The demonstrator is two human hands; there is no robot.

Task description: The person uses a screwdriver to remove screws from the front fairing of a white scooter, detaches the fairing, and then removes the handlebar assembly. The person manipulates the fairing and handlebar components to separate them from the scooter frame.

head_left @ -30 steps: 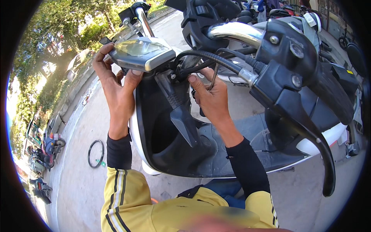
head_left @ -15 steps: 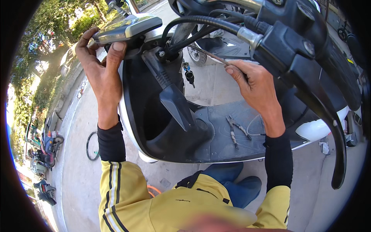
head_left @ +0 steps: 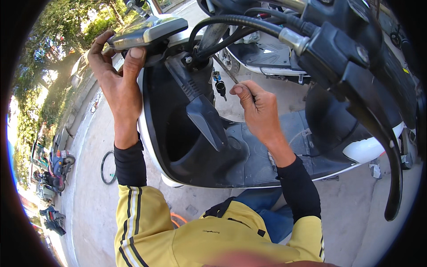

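My left hand (head_left: 118, 86) grips the grey and black instrument panel (head_left: 155, 34) at the scooter's front, thumb on its near face and fingers behind its left end. My right hand (head_left: 262, 111) is closed on a thin metal rod (head_left: 228, 72), whose exact kind I cannot make out. The rod slants up and left toward the steering column, its far end hidden near the black cables (head_left: 222, 20). Beneath the column, a black turn signal (head_left: 205, 120) hangs against the black inner front panel (head_left: 167, 107). A keyring (head_left: 219, 84) dangles to its right.
The brake lever (head_left: 391, 178) curves down at the right. Pliers (head_left: 271, 161) lie on the grey footboard (head_left: 253, 153), mostly behind my right forearm. Another scooter (head_left: 267, 58) stands beyond. A black ring of tubing (head_left: 104, 167) lies on the pavement at the left.
My right hand has moved left and slightly down with the rod, which now slants more steeply. My forearm now covers most of the pliers. The left hand keeps its grip on the instrument panel.
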